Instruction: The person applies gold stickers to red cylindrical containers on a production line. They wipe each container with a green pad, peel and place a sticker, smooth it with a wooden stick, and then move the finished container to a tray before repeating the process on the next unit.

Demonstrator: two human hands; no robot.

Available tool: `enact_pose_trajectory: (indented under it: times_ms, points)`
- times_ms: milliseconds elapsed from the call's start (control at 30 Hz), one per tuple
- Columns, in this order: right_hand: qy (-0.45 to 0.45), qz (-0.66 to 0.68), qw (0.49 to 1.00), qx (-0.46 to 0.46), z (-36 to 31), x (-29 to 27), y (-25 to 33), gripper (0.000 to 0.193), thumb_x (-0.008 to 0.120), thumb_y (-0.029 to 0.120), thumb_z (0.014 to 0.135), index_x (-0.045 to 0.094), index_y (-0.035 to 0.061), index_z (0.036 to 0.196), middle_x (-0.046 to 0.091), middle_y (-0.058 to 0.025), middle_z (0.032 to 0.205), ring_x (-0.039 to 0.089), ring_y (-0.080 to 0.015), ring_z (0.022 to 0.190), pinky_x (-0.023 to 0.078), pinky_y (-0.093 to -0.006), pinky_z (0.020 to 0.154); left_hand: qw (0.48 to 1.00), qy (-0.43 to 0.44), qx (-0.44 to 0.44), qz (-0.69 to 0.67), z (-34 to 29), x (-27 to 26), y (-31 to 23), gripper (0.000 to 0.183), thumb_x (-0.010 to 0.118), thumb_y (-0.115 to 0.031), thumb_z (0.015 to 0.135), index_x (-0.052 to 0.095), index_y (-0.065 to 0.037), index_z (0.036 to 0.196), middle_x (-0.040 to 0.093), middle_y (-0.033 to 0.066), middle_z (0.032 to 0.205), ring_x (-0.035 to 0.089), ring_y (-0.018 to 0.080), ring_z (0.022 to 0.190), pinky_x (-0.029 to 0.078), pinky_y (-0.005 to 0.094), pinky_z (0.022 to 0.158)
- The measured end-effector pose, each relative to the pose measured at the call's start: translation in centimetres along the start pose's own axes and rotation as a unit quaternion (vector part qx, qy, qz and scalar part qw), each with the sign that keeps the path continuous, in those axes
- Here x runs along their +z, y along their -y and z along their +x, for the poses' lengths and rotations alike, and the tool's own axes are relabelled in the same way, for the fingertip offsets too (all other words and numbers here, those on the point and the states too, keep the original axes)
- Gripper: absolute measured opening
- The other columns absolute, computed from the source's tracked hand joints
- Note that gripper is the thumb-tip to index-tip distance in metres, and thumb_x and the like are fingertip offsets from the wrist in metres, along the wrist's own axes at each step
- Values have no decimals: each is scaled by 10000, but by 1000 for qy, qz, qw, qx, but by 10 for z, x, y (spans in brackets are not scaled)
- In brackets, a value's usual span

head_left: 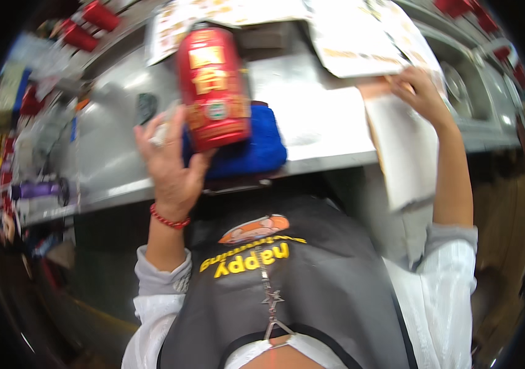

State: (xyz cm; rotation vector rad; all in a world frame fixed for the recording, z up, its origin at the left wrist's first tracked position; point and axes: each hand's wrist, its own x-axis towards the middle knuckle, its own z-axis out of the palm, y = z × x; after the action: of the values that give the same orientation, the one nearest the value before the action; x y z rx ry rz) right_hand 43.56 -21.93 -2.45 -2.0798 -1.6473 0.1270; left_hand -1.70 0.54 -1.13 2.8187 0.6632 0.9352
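Note:
A red bottle with yellow lettering and a dark cap leans over a folded blue cloth at the counter's front edge. Beside its lower left side is my left hand, fingers spread and thumb near the bottle's base. A small whitish thing shows at those fingers, too blurred to name. Farther right, my right hand has its fingers closed at the top of a white sheet with a brown edge. This sheet hangs down past the counter's front edge. Right behind the hand lies white printed packaging.
The metal counter runs across in front of me, with a small dark object on it. At the right is a sink. A purple bottle and plastic bags crowd the left. Red containers stand at the far left.

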Motion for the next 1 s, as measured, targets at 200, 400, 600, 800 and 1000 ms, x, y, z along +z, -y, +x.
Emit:
enact_pose_trajectory:
  times_ms: [200,400,600,800,1000]
  points:
    - [21,99,991,-88,12,-8,163,158,780,-21,740,672,52,828,545,-64,924,538,-263,986,423,-378,858,999,-27,28,27,13,-9,-10,793,770,-451,832,492,-101,1488,599,118,1355,421,323,1343,113,606,1208]
    - [25,154,963,-217,35,12,272,248,805,-48,627,659,62,795,535,-66,963,539,-318,1094,464,-399,872,953,2,26,-302,27,-30,-30,509,673,-451,941,605,-96,1299,422,247,1525,288,406,1428,100,508,1211]
    - [25,187,961,-202,42,40,281,202,795,12,725,652,78,850,549,-100,998,524,-340,1021,457,-419,876,963,27,-39,-265,8,-36,-22,178,668,-249,962,644,-77,921,435,273,1524,381,368,1364,207,462,1164]
    - [10,199,971,-135,43,64,277,156,781,28,780,645,42,856,556,-109,992,528,-299,980,445,-391,878,956,-54,-97,-270,-5,-10,-18,182,650,-234,979,613,-64,926,551,243,1353,454,365,1191,288,447,1076]
    - [-24,210,974,-84,43,74,278,137,771,37,820,638,15,845,558,-131,999,550,-295,971,464,-378,853,949,-104,-138,-265,-1,8,-13,182,643,-234,986,605,-62,940,602,167,1097,487,333,1048,337,455,997]
